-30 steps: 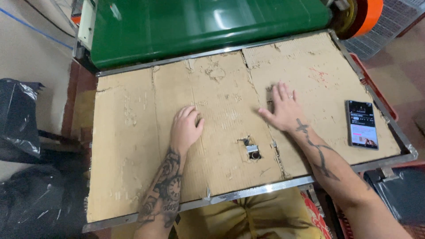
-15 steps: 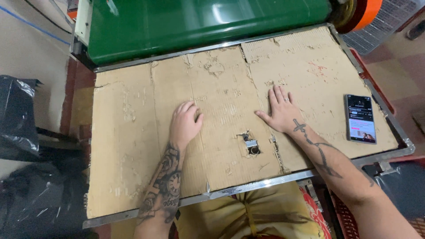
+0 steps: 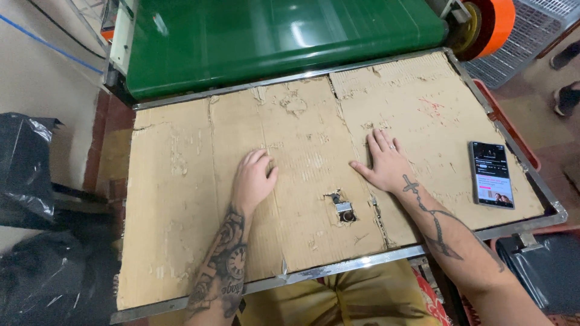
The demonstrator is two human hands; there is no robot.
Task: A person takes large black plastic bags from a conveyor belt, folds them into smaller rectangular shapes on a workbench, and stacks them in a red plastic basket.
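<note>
From the head camera, your left hand (image 3: pixel 254 179) lies palm down on the worn cardboard sheet (image 3: pixel 181 199) that covers the metal-framed work table (image 3: pixel 362 263). Its fingers are loosely curled together and grip nothing. Your right hand (image 3: pixel 385 163) also rests flat on the cardboard, to the right of the left one, fingers spread and pointing away from you, with a ring on one finger; it too holds nothing. Between your two hands, slightly nearer to you, a small hole torn in the cardboard shows a metal fitting (image 3: pixel 344 209). A smartphone (image 3: pixel 491 174) lies face up with its screen lit near the right edge of the table, well apart from your right hand. At the far side of the table sits a green conveyor belt (image 3: pixel 284 39), with an orange roll (image 3: pixel 495 24) at its right end. Black plastic bags (image 3: pixel 27 175) lie on the floor to your left.
</note>
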